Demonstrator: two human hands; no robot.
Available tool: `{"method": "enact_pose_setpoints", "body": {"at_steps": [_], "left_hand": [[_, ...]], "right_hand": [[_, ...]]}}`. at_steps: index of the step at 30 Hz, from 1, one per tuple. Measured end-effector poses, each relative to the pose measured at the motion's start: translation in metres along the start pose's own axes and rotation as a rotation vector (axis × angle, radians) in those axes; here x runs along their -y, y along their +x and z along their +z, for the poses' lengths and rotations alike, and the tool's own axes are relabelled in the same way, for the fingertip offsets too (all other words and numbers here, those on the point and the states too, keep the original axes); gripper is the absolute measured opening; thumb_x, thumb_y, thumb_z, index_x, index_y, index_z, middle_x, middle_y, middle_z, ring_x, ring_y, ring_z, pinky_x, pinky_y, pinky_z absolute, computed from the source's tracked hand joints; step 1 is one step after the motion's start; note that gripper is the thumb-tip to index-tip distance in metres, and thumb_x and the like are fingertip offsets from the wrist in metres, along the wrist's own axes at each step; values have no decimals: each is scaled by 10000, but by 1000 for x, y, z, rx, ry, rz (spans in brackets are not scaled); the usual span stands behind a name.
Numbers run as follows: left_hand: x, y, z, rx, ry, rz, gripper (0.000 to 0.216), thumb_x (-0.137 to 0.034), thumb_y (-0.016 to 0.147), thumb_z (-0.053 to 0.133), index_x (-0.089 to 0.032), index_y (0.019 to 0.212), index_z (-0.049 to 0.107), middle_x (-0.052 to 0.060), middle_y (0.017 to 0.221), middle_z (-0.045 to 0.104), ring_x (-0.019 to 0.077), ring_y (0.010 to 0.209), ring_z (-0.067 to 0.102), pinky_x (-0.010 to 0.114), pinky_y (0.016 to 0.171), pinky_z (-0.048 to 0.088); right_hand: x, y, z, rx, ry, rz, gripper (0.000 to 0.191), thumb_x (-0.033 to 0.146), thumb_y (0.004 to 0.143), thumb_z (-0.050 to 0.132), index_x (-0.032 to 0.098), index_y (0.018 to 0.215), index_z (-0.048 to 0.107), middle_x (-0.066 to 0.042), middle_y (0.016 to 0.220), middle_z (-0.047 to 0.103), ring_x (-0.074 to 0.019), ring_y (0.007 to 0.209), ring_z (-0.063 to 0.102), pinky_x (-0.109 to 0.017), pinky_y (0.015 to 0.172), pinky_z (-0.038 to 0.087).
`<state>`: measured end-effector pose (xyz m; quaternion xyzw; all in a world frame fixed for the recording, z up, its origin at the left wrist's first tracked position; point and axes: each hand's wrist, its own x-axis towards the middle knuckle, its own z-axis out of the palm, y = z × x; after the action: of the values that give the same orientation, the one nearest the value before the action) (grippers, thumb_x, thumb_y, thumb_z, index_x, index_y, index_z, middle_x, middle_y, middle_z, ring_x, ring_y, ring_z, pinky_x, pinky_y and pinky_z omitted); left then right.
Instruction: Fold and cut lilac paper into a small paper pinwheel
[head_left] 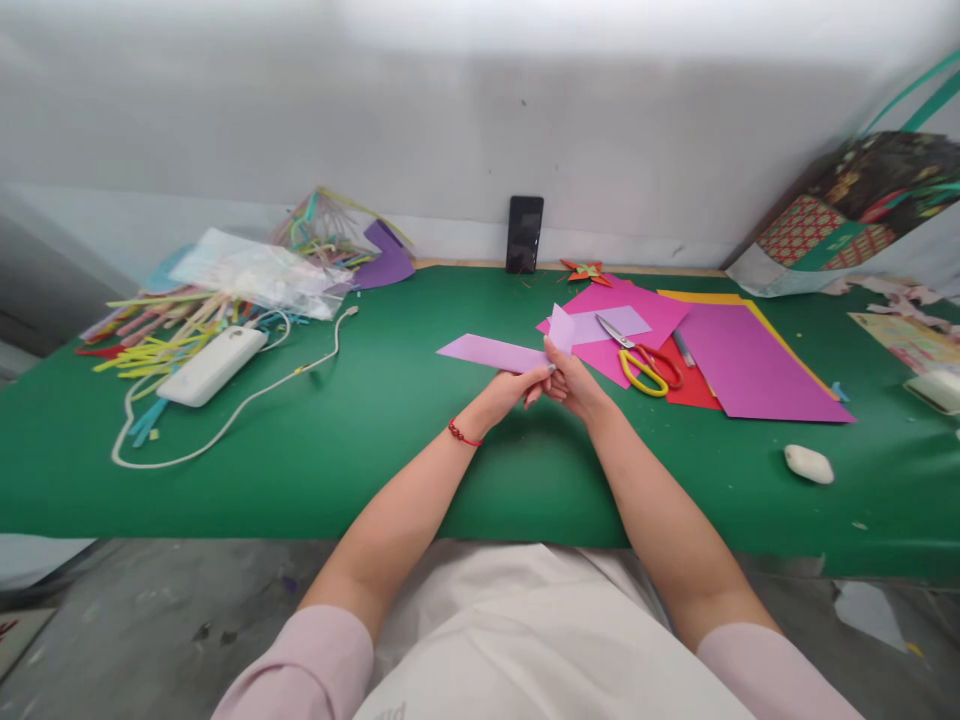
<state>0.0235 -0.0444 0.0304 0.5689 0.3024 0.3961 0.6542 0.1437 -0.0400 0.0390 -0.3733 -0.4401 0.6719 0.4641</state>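
The left hand (514, 393) and right hand (576, 382) together pinch a bent lilac paper strip (495, 353) above the green table (405, 410), near the scissors (628, 342).

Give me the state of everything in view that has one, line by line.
Lilac paper strip: folded, held in left hand and right hand
Scissors: lying down, blades apparently shut
Phone: propped upright, screen dark
White cable: uncoiled, one end loose
Power bank: lying flat
Paper star: folded
Purple sheet: flat, unfolded
Bracelet: worn, left wrist
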Motion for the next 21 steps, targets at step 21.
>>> {"method": "enact_pose_setpoints", "body": {"at_steps": [21], "left_hand": [[2, 9, 2, -197, 16, -191, 411, -227, 860, 388, -154, 471, 497, -31, 314, 444, 65, 290, 391, 191, 399, 332]], "right_hand": [[-11, 11, -4, -86, -100, -31, 599, 596, 652, 646, 190, 314, 364, 47, 246, 327, -54, 238, 336, -185, 270, 281]]}}
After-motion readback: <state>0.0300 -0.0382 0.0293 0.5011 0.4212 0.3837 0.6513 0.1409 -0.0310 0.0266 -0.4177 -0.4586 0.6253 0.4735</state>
